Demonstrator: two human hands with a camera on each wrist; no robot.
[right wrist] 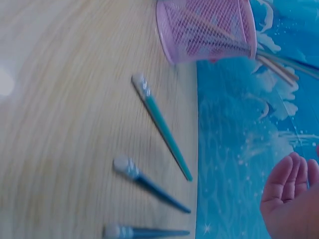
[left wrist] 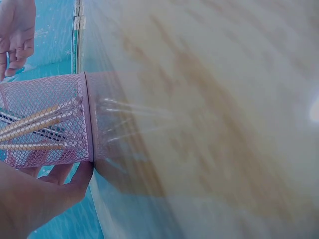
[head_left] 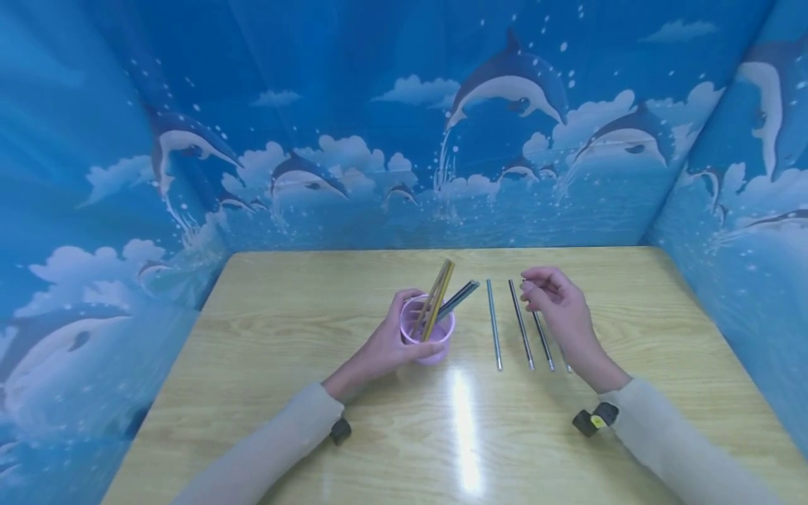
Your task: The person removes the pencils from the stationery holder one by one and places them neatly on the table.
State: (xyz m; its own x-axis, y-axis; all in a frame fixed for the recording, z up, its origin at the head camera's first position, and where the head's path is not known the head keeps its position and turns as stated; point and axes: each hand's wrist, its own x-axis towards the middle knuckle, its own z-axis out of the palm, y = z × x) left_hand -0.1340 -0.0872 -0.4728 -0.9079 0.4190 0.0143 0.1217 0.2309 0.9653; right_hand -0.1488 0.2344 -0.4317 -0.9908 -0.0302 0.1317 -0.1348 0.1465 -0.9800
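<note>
The left hand [head_left: 393, 338] was wrapped around a pink mesh pencil cup [head_left: 446, 339] of tilted brushes. The right hand's [head_left: 564, 308] loosely bent fingers, thumb and forefinger apart, hovered over dark paintbrushes [head_left: 521, 325]; a teal paintbrush [head_left: 494, 325] lay nearer the cup.

The left hand [head_left: 386, 342] is curved in a grip, its thumb [head_left: 424, 350] reaching across on the side nearer the body, fingers bent round the far side. Well apart to its right, the right hand [head_left: 563, 308] has loosely bent fingers [head_left: 544, 273] pointing toward the left one, thumb close beneath them. Both sleeved forearms slant inward behind the hands.
</note>
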